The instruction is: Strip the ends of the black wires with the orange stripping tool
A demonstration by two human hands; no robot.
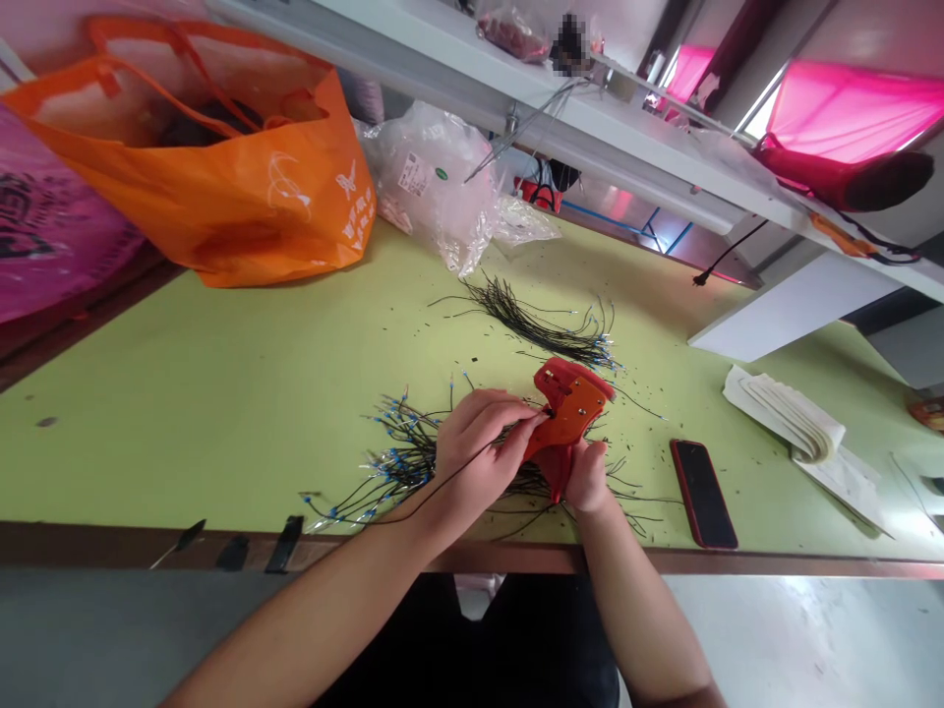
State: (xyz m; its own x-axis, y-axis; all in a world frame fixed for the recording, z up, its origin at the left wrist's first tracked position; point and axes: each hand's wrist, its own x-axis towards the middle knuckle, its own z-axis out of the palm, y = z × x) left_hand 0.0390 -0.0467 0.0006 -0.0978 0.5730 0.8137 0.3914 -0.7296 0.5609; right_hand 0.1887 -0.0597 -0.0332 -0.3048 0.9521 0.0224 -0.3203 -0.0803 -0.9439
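Observation:
My left hand pinches a thin black wire, its end at the jaws of a red and orange hand tool. The wire trails back over my left wrist. Wrapped round the tool's handle is my right hand. Beneath and beside both hands lies a spread bundle of black wires, many with blue tips. Beyond the tool, a second bundle of black wires rests on the green table.
An orange bag and clear plastic bags stand at the back left. To the right are a phone with a red edge and a folded pale cloth. A white shelf crosses above the table.

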